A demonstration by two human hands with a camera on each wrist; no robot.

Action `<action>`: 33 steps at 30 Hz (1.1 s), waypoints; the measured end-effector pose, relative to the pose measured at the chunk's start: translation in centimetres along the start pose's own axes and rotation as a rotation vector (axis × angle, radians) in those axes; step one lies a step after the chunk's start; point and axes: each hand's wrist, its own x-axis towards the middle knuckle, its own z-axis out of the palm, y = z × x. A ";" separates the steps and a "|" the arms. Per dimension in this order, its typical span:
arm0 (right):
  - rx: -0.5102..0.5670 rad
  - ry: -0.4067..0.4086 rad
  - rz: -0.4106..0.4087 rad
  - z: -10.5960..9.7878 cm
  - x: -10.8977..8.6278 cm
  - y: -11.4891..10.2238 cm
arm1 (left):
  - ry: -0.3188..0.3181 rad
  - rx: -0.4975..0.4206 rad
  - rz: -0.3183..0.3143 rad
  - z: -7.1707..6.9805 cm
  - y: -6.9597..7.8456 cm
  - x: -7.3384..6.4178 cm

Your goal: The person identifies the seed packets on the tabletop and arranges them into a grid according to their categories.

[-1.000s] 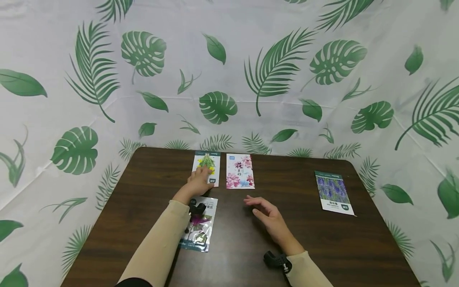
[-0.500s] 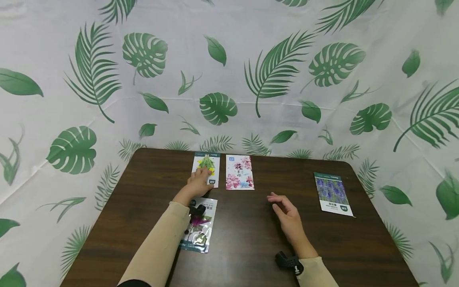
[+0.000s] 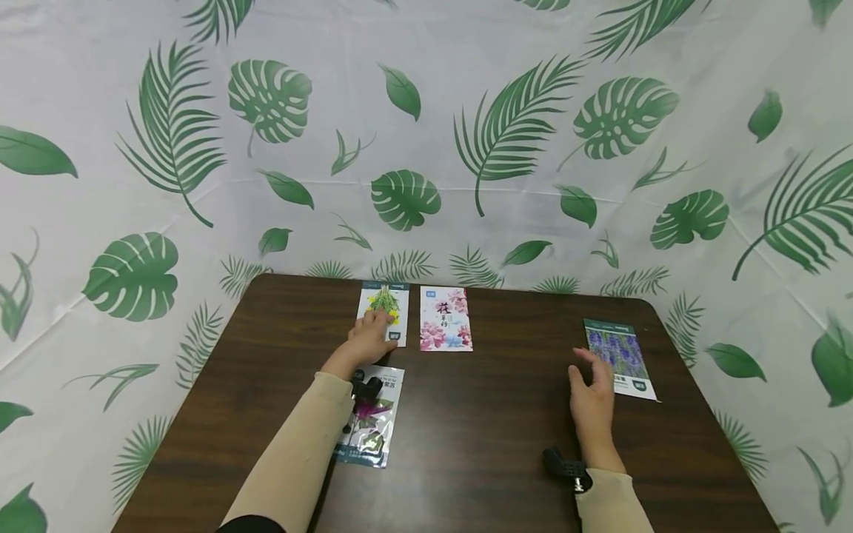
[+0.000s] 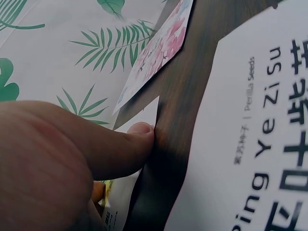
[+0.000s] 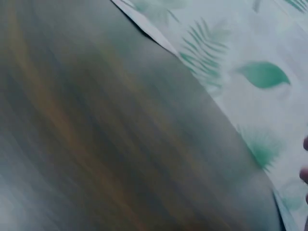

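My left hand (image 3: 369,339) rests with relaxed fingers on a seed packet (image 3: 384,296) with yellow flowers, at the table's far side. In the left wrist view its thumb (image 4: 122,149) lies across that packet's white corner. Under the left wrist lies a shiny perilla seed packet (image 3: 375,433), partly covered by the arm; its printed name fills the right of the left wrist view. Over on the right, my right hand (image 3: 592,407) holds nothing, thumb and fingers apart. Its fingertips overlap the left edge of a packet with purple flowers (image 3: 625,357).
A packet with pink blossoms (image 3: 446,318) lies just right of the yellow-flower packet. All the packets are on a dark wooden table (image 3: 493,444). A white cloth with green leaves (image 3: 406,252) hangs behind the table's far edge.
My right hand has moved right across the table, from below the pink-blossom packet to the purple-flower packet, and its fingers have turned to point farther forward. The left hand has stayed in place.
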 end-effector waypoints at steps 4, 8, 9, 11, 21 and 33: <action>-0.078 0.168 -0.004 -1.6 0.8 0.6 | 0.019 0.009 0.023 -0.1 0.2 -0.2; -0.108 0.204 0.022 -2.4 1.2 1.3 | 0.011 0.000 0.028 -0.3 0.2 -0.1; -0.121 0.190 0.034 -2.5 1.3 1.4 | 0.008 -0.002 0.027 -0.3 0.2 -0.2; -0.152 0.152 0.048 -2.7 1.3 1.7 | 0.004 -0.007 0.021 -0.3 0.3 -0.3; -0.397 -0.018 0.083 -2.9 1.3 1.8 | -0.003 -0.039 -0.019 0.2 0.0 0.2; -0.523 -0.125 0.076 -2.7 0.9 1.2 | 0.002 -0.016 -0.028 0.1 0.4 -0.1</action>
